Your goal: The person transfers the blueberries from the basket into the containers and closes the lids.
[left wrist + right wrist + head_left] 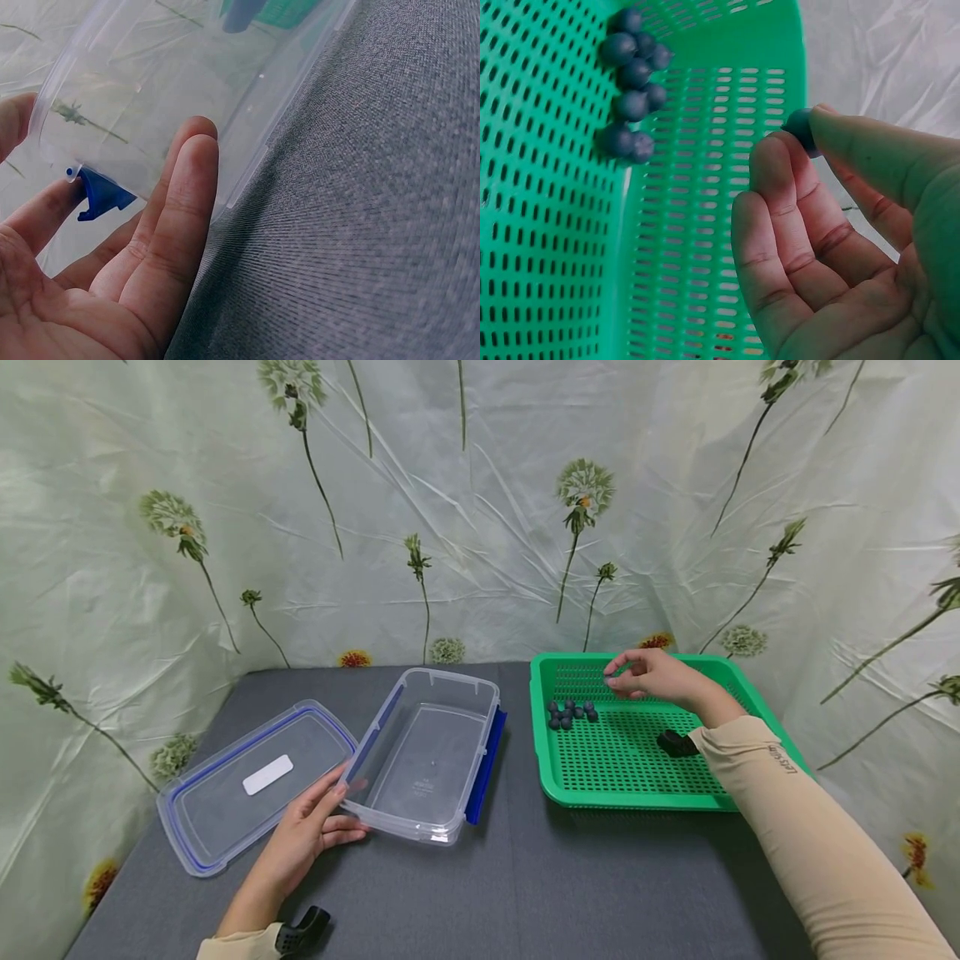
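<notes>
Over the back part of a green basket (558, 777), my right hand (656, 678) pinches one blueberry (801, 131) between thumb and fingertips. Several more blueberries (570, 714) lie clustered at the basket's left side. My left hand (311, 818) holds the near left corner of a clear plastic container (420, 760), its thumb at the rim and the other fingers along the outer wall. In the left wrist view one finger touches a blue clip (101, 196) on that container. The container has no lid on it, and its inside shows only bare plastic.
A clear lid (217, 810) with a blue seal and a white label lies left of the container, close to the left hand. Another blue clip (486, 768) hangs from the container's right side. A grey cloth (480, 902) covers the table, and a flower-printed curtain (495, 527) hangs behind.
</notes>
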Demonstrator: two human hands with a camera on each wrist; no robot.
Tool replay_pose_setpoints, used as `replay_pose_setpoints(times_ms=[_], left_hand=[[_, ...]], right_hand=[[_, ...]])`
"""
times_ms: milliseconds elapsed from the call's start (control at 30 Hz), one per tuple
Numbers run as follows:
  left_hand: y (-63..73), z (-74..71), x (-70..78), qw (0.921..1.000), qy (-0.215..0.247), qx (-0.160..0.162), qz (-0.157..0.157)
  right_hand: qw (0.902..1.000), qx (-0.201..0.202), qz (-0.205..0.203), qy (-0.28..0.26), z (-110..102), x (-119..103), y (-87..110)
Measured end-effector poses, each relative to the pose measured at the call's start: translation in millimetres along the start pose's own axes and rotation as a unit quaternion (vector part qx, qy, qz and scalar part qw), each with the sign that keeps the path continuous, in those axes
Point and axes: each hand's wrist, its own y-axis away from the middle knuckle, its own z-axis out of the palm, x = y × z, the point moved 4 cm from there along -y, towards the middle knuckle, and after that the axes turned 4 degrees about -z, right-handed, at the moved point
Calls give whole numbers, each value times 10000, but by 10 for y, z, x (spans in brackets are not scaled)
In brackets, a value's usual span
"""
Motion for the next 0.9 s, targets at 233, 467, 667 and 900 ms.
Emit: replay_pose_setpoints(times_ms=[233, 467, 667, 900], left_hand=[[4, 7, 3, 10000, -9, 34, -12], [-2, 12, 2, 10000, 39, 55, 17], [-2, 6, -9, 9999, 65, 139, -42], [-5, 9, -1, 9998, 29, 166, -78]], right_hand=[[9998, 9, -202, -60, 46, -142, -15], [9993, -19, -358, -125, 137, -389, -35], [9986, -109, -510, -127, 221, -533, -122], [9981, -165, -579, -155, 304, -661, -213]])
